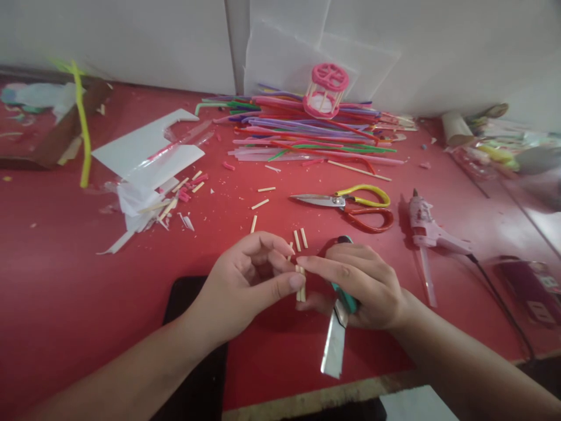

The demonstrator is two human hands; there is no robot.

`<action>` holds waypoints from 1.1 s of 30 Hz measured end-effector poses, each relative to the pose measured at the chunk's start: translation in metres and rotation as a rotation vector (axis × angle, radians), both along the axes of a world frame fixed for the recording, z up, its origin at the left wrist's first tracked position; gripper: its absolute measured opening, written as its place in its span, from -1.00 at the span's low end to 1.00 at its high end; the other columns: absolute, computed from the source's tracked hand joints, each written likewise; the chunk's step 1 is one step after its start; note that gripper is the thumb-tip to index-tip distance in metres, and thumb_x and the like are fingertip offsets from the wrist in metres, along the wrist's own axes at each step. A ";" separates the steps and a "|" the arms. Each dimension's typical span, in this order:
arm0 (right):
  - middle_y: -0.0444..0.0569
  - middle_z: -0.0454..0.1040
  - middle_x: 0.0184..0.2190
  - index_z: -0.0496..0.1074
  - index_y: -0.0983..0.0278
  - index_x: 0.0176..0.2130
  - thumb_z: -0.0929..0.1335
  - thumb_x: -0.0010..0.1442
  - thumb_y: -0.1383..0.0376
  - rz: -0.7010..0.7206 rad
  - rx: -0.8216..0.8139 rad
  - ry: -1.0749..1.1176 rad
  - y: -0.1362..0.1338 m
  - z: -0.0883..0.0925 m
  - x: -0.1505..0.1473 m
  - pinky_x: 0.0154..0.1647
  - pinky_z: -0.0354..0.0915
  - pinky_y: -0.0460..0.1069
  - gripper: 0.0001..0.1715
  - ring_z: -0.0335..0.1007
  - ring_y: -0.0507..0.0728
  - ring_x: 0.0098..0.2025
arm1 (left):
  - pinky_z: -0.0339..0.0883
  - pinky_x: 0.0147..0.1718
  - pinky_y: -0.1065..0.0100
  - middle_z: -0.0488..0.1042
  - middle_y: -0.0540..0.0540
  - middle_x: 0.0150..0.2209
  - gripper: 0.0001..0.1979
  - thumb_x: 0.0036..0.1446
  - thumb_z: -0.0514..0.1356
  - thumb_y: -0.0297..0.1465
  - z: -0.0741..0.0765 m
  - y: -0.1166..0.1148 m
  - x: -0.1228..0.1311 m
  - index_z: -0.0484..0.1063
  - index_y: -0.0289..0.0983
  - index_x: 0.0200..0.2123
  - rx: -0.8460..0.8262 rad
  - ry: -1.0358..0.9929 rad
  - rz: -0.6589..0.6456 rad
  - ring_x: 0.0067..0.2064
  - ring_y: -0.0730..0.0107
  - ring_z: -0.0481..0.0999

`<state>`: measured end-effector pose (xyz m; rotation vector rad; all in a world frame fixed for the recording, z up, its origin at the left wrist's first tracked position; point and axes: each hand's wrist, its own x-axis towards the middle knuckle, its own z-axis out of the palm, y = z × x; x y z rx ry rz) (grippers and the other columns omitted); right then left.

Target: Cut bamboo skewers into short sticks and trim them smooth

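Note:
My left hand (252, 275) pinches a couple of short pale wooden sticks (300, 285) upright between thumb and fingers. My right hand (363, 283) is closed around a green-handled utility knife (346, 297), its broad blade pointing down toward the table's front edge. The right index finger touches the top of the held sticks, and the thumb is near their lower end. Just beyond the hands, two cut stick pieces (304, 238) lie side by side on the red table. Another piece is partly hidden by my left fingers. More short pieces (260, 204) are scattered farther left.
Yellow-and-red-handled scissors (339, 200) lie beyond my right hand, with a pink hot glue gun (427, 225) to their right. Pipe cleaners (307, 131) pile up at the back beside a pink cage-like piece (326, 90). White scraps (144, 158) lie left; a dark flat object (193, 356) is under my left forearm.

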<state>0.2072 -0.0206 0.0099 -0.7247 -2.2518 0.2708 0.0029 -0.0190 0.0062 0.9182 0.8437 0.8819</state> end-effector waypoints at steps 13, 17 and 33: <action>-0.08 0.43 -0.50 0.38 0.51 0.01 0.42 0.23 0.26 0.021 -0.005 -0.003 0.000 0.000 0.001 -0.45 0.30 -0.02 -0.55 0.31 0.03 -0.48 | 0.36 -0.42 0.68 0.48 0.13 -0.46 -0.80 0.04 0.39 -0.48 0.001 0.000 -0.002 0.40 -0.23 -0.34 0.003 0.017 -0.023 -0.43 0.67 0.47; -0.10 0.41 -0.51 0.37 0.49 0.04 0.41 0.24 0.26 0.023 -0.009 -0.009 -0.001 0.000 0.001 -0.47 0.29 -0.02 -0.55 0.30 0.03 -0.50 | 0.36 -0.42 0.67 0.49 0.14 -0.46 -0.76 0.09 0.35 -0.50 0.002 -0.001 -0.002 0.30 -0.24 -0.38 0.010 -0.022 -0.046 -0.43 0.66 0.47; -0.10 0.47 -0.51 0.36 0.42 0.03 0.41 0.23 0.23 -0.004 -0.001 -0.015 0.000 0.004 0.002 -0.46 0.32 -0.03 -0.55 0.34 0.04 -0.50 | 0.38 -0.39 0.69 0.51 0.15 -0.45 -0.74 0.09 0.36 -0.50 0.002 0.000 0.000 0.29 -0.25 -0.40 -0.030 -0.049 -0.021 -0.42 0.69 0.51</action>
